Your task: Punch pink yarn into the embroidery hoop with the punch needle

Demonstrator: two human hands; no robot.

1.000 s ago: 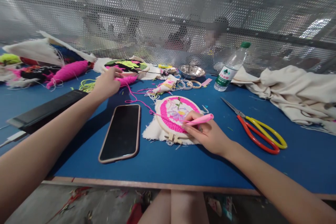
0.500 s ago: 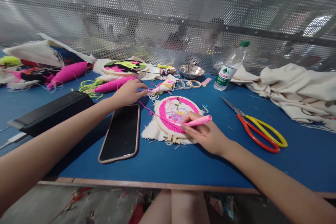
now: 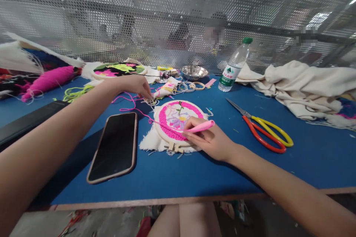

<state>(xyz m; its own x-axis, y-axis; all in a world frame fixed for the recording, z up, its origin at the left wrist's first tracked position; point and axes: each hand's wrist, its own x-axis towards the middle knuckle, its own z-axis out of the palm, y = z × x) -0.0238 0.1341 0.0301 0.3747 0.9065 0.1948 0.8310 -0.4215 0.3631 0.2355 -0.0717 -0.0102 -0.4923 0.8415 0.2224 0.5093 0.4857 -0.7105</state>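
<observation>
Fingers [image 3: 196, 139] of our right hand [image 3: 213, 141] pinch a pink tool [image 3: 204, 126] at the hooped embroidery [image 3: 178, 116], magenta loops [image 3: 163, 123] ringing lilac stitches [image 3: 175, 124], on our worktop [image 3: 211, 181]; whether our left hand [image 3: 135, 83], near loose threads [image 3: 149, 100], grips anything, we cannot tell. Beyond, the label [image 3: 229, 76] on a bottle [image 3: 240, 56] bears red characters [image 3: 228, 75] too small to read.

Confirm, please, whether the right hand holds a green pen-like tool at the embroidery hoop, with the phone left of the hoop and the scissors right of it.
Not quite: in the head view, the pen-like tool in the right hand at the embroidery hoop is pink, not green; the phone is left and the scissors right of the hoop.
</observation>
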